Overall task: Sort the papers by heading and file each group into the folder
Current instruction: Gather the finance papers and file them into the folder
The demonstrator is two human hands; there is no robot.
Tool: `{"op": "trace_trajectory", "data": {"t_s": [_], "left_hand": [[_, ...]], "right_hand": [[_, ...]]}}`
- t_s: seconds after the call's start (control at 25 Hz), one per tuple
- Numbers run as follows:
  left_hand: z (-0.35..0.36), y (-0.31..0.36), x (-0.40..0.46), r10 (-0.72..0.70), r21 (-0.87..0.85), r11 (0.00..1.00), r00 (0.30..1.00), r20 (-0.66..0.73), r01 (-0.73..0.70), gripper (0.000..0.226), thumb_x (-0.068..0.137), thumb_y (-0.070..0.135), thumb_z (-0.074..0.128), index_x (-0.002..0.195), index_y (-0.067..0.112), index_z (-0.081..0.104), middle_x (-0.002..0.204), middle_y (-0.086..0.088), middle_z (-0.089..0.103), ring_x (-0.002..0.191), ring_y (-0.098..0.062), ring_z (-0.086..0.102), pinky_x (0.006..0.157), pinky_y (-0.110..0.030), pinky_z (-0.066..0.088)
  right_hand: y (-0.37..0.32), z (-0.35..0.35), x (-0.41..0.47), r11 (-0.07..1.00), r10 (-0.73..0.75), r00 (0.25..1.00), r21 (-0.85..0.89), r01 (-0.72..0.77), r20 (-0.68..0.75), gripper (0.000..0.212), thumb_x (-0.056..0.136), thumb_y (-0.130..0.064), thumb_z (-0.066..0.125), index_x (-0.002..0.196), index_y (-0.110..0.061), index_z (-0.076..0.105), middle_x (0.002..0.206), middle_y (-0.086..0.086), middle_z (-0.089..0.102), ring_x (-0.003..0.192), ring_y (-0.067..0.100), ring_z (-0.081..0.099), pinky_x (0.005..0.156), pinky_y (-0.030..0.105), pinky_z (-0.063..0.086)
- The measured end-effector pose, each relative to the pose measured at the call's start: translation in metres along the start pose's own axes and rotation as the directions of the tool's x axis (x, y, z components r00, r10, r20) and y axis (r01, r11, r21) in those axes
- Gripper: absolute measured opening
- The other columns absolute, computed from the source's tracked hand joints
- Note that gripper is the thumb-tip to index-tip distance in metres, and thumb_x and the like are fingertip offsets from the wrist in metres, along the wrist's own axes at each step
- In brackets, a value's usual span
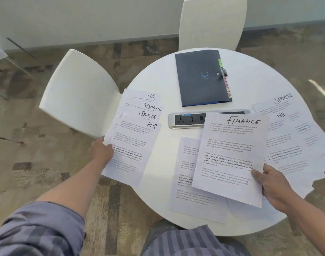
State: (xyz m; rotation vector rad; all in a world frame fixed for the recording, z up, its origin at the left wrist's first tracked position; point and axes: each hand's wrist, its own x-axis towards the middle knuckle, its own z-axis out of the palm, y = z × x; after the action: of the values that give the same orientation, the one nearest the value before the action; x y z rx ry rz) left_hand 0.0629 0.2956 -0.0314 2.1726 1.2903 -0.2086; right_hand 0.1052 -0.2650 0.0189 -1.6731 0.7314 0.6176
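Note:
A dark folder [200, 76] with coloured tabs lies shut at the far side of the round white table [163, 85]. My left hand [101, 151] grips the left edge of a fanned stack of papers [134, 137] headed HR, ADMIN, SPORTS and HR, which overhangs the table's left rim. My right hand [272, 183] holds a sheet headed FINANCE [230, 156] by its lower right corner, lifted over another printed sheet [185, 182] lying flat. More sheets [291, 137], with SPORTS and HR headings showing, are spread at the right.
A silver power socket strip [187, 120] is set into the table's middle, partly under the FINANCE sheet. Two white chairs stand close: one [74, 93] at the left, one [211, 23] behind the folder. The floor is patterned carpet.

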Motion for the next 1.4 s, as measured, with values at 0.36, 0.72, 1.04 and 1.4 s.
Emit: {"op": "trace_trajectory", "data": {"t_s": [0.36, 0.72, 1.04, 1.4], "left_hand": [[0.101, 0.041, -0.16, 0.199, -0.102, 0.979, 0.941, 0.274, -0.177, 0.056, 0.09, 0.04, 0.074, 0.134, 0.008, 0.058, 0.132, -0.01, 0.058, 0.12, -0.027, 0.058, 0.097, -0.033, 0.046], [0.165, 0.054, -0.253, -0.06, 0.149, 0.989, 0.955, 0.29, 0.017, 0.086, 0.065, 0.045, 0.09, 0.126, 0.014, 0.038, 0.126, -0.006, 0.047, 0.119, -0.033, 0.052, 0.093, -0.047, 0.052], [0.172, 0.052, -0.258, -0.117, 0.248, 0.967, 0.959, 0.256, 0.052, 0.055, 0.077, 0.048, 0.08, 0.112, 0.018, 0.051, 0.119, -0.004, 0.047, 0.114, -0.03, 0.051, 0.085, -0.041, 0.048], [0.114, 0.009, -0.236, -0.046, -0.122, 0.991, 0.996, 0.079, 0.055, 0.02, 0.107, 0.017, 0.041, 0.111, 0.016, 0.06, 0.103, -0.004, 0.064, 0.083, -0.019, 0.058, 0.063, -0.031, 0.043]], "right_hand": [[0.007, -0.025, 0.004, 0.999, -0.031, 0.998, -0.01, 0.032, 0.059, 0.018, 0.105, -0.009, 0.055, 0.115, -0.017, 0.067, 0.11, 0.005, 0.078, 0.101, 0.032, 0.073, 0.092, 0.055, 0.055], [0.026, -0.092, 0.002, 1.0, -0.015, 0.999, 0.027, 0.013, 0.05, 0.018, 0.104, -0.007, 0.054, 0.112, -0.018, 0.067, 0.112, 0.004, 0.076, 0.103, 0.03, 0.07, 0.1, 0.06, 0.052], [0.033, -0.125, 0.007, 1.0, -0.023, 0.999, 0.02, 0.022, 0.044, 0.02, 0.105, -0.006, 0.053, 0.114, -0.015, 0.068, 0.116, 0.005, 0.074, 0.105, 0.031, 0.069, 0.1, 0.062, 0.051], [0.022, -0.106, 0.014, 1.0, -0.012, 0.996, 0.009, 0.012, 0.09, 0.02, 0.104, -0.008, 0.055, 0.115, -0.017, 0.069, 0.115, 0.005, 0.076, 0.105, 0.031, 0.07, 0.096, 0.054, 0.054]]}}
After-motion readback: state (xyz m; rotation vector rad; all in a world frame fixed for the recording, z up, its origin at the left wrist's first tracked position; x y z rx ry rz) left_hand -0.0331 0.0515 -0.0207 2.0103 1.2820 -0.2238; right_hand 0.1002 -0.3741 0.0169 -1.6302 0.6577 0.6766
